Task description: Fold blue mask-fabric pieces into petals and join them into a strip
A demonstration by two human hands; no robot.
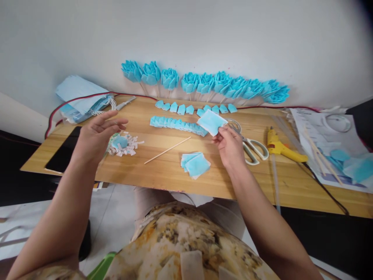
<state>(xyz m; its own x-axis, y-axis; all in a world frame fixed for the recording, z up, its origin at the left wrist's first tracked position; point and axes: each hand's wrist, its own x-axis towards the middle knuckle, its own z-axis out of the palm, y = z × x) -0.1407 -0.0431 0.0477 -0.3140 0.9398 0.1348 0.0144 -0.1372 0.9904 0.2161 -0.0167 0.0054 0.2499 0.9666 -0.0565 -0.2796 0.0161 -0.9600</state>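
My right hand (230,146) pinches a light blue square of mask fabric (211,121) and holds it up above the wooden board (163,167). My left hand (97,134) hovers open, fingers spread, over a small heap of white strips and a blue scrap (124,143). A thin wooden stick (167,150) lies between the hands. A short stack of blue squares (195,164) lies near the board's front edge. Two rows of folded blue petals (177,124) lie further back. Several finished blue fabric flowers (204,83) on sticks lean against the wall.
Scissors (253,147) and a yellow glue gun (281,147) with a black cord lie right of my right hand. A pile of face masks (83,99) lies at the back left. A dark tablet (65,151) lies left. Paper with sticks and blue scraps (332,147) covers the right.
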